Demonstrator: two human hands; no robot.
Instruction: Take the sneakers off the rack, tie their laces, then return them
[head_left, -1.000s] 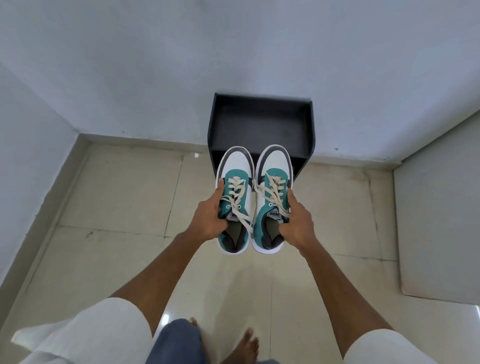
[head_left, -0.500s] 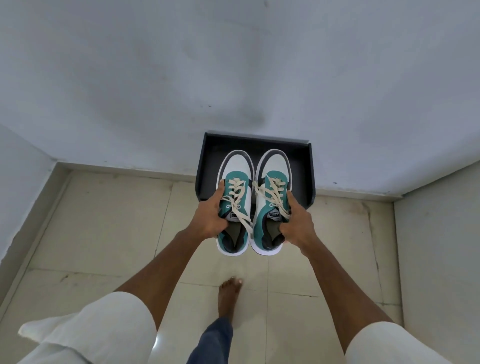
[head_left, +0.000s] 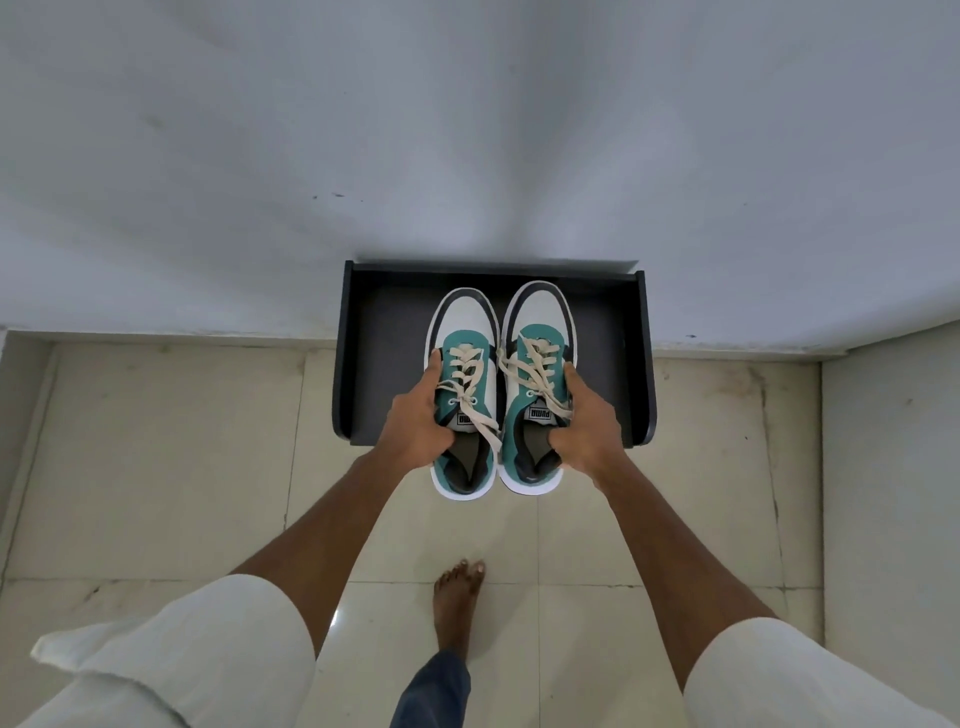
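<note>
So both go in together, my left hand (head_left: 415, 422) grips one sneaker (head_left: 464, 395), right hand (head_left: 586, 431) the other sneaker (head_left: 535, 384), toes over the rack (head_left: 631, 364).

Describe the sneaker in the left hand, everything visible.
The left sneaker is white at the toe with a dark trim band, teal around the eyelets and heel, on a white sole. Cream laces hang loose. A tongue label reads PUMA. The left hand grips its outer side, toe over the dark rack, beside its mate.
</note>
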